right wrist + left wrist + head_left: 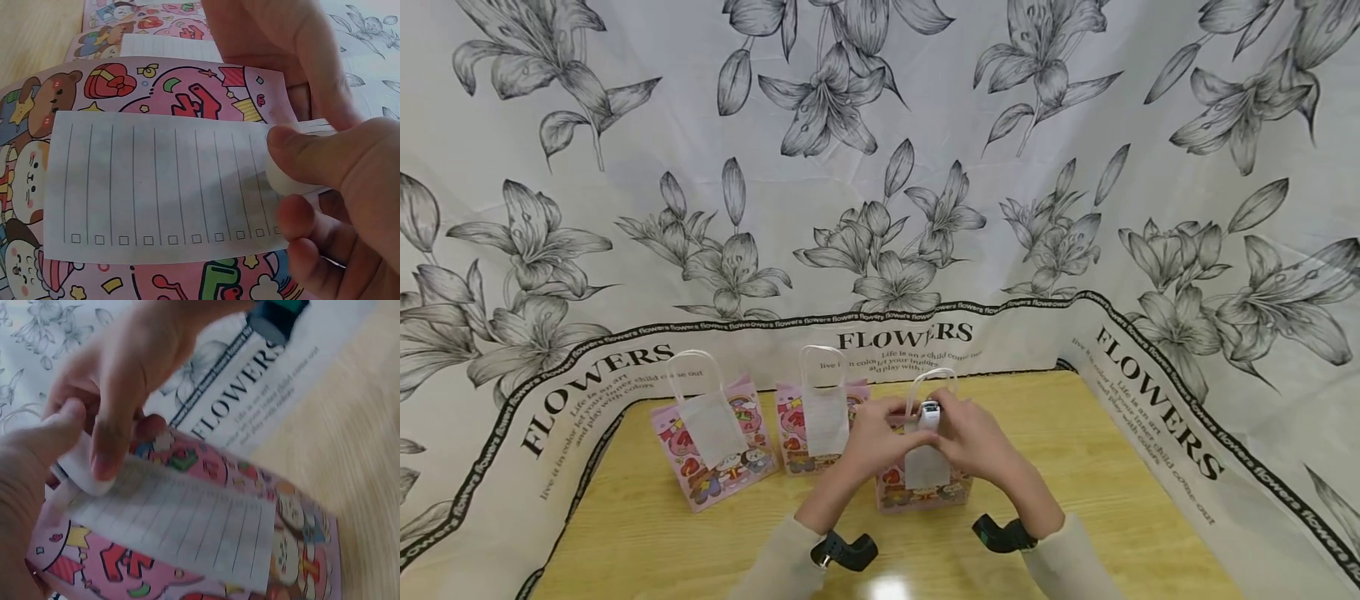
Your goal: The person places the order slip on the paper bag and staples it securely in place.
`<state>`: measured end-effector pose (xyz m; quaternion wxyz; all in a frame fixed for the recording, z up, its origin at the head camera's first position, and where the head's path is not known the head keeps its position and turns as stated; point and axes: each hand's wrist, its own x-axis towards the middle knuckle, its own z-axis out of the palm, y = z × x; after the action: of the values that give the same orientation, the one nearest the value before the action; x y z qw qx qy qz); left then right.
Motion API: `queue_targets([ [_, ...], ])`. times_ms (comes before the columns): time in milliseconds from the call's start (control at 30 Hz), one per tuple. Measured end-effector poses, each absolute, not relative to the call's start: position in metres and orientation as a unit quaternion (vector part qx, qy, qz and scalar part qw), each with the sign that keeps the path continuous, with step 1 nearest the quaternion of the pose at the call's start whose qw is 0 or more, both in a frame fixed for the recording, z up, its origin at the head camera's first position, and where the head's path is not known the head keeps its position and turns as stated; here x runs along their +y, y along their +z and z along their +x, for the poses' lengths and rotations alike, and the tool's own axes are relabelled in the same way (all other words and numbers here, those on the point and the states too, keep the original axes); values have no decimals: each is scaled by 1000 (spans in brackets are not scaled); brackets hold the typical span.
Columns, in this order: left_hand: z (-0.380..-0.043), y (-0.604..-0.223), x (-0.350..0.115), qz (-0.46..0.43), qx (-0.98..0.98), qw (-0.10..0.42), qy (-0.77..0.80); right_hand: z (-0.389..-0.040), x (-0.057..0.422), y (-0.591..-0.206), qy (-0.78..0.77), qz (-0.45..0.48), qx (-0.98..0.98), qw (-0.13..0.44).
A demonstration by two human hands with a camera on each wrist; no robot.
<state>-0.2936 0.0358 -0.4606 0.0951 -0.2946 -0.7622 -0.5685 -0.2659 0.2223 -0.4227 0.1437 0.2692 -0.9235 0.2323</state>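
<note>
A pink cartoon-print paper gift bag with white handles stands under both hands. Against its front lies a white lined checklist sheet, its top at the bag's upper edge. My right hand grips a small white stapler at that edge, thumb on top of it in the right wrist view. From the other side my left hand pinches the top of the bag and sheet, its thumb close to the stapler. The stapler's jaws are mostly hidden by fingers.
Two similar pink bags, one in the middle and one at the left, stand on the wooden table, each with a white sheet on its front. A flower-print cloth rises behind and along the sides.
</note>
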Motion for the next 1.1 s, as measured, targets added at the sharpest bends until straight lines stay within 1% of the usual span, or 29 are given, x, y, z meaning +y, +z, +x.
queue_targets([
  [167,-296,-459,41,-309,-747,118,-577,-267,222,-424,221,259,-927,159],
  [367,-301,-460,39,-386,-725,165,-546,-265,223,-410,125,264,-946,143],
  [533,-300,-461,39,-401,-726,183,-527,-263,226,-407,95,298,-940,136],
  [700,-298,-462,40,-407,-728,188,-518,-265,231,-412,94,339,-927,133],
  [867,-301,-457,41,-399,-731,205,-513,-269,229,-412,112,335,-924,143],
  [1000,-302,-460,40,-396,-726,209,-521,-270,225,-419,156,346,-913,150],
  [1100,-300,-464,39,-402,-718,207,-529,-271,223,-427,193,361,-897,168],
])
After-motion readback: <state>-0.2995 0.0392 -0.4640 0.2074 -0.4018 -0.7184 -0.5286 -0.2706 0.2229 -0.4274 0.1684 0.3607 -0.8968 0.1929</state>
